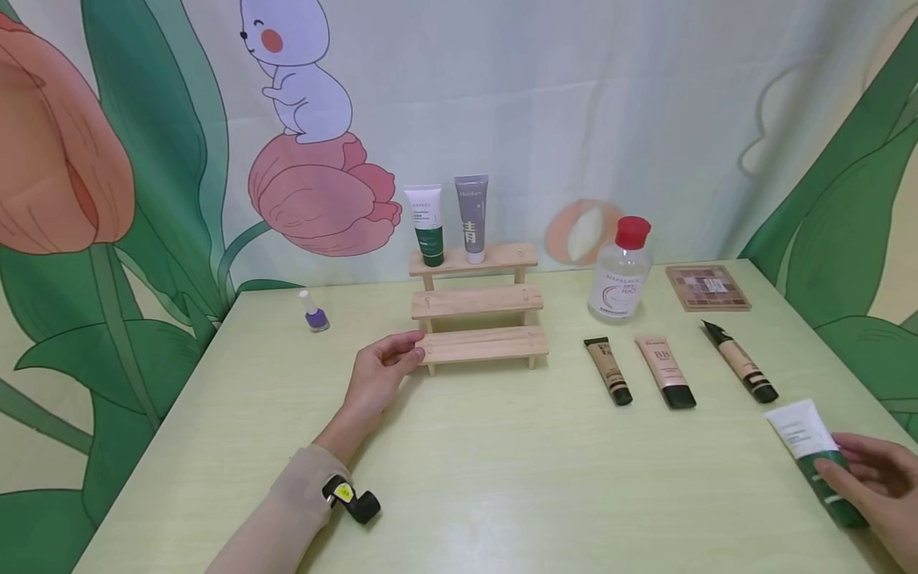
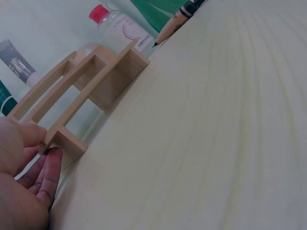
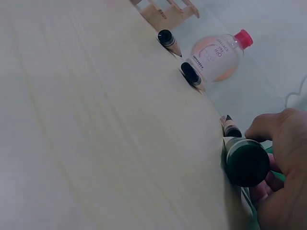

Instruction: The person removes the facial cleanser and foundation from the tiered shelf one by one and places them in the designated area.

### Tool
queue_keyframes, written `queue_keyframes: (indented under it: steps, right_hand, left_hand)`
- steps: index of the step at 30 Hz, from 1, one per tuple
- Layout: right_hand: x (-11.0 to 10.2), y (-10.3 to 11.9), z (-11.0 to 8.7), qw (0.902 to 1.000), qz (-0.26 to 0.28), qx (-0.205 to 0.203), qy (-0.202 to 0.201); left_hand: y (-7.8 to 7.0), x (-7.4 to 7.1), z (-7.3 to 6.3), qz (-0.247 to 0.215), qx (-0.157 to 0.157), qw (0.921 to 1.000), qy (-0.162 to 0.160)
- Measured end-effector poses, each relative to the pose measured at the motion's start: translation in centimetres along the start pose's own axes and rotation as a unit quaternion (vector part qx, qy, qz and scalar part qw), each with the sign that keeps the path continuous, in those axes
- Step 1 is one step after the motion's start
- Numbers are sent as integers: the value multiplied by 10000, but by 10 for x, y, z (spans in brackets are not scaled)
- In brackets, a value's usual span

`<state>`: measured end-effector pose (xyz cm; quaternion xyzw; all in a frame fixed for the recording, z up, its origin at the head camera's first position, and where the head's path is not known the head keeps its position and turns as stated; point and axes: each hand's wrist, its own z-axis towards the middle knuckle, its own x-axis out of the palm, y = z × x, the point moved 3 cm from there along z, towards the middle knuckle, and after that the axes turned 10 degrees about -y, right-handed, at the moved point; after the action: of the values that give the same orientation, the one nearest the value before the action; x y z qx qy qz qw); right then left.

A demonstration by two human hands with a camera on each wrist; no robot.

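Note:
A three-tier wooden display rack [image 1: 480,344] stands at the back middle of the table. My left hand [image 1: 383,368] pinches the left end of its lowest step, thumb on top and fingers beneath in the left wrist view. On the top step stand a white-and-green tube [image 1: 428,227] and a grey tube [image 1: 473,219], side by side. At the far right, my right hand [image 1: 878,486] holds another white-and-green squeeze tube [image 1: 806,438] between thumb and fingers. The dark green cap [image 3: 248,164] of this tube faces the right wrist camera, low over the tabletop.
Right of the rack lie a small brown tube [image 1: 607,371], a pink BB cream tube [image 1: 664,371] and a pointed beige tube [image 1: 739,360]. Behind them are a red-capped clear bottle [image 1: 620,279] and an eyeshadow palette [image 1: 708,288]. Purple nail polish [image 1: 315,317] stands at left.

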<state>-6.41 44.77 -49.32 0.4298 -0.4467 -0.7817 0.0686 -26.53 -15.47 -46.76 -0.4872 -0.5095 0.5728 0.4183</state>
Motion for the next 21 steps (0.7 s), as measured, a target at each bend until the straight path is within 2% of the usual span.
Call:
queue_keyframes:
  steps: [5,13,16,19,21]
  right_hand:
    - [0,-4,6,9991,-385,-40,-190]
    - [-2,-11,17,9987,-98,-158,-466]
    - [1,-15,28,9983,-270,-270,-446]
    - [4,-5,36,9971,-270,-617,-365]
    - [4,17,35,9966,-196,-757,-266]
  left_hand:
    - [0,0,0,-40,26,10000,29]
    - [0,0,0,-28,23,10000,41]
    - [0,0,0,-16,7,10000,20]
    - [0,0,0,0,-10,10000,7]
    - [0,-1,0,-3,-19,10000,8]
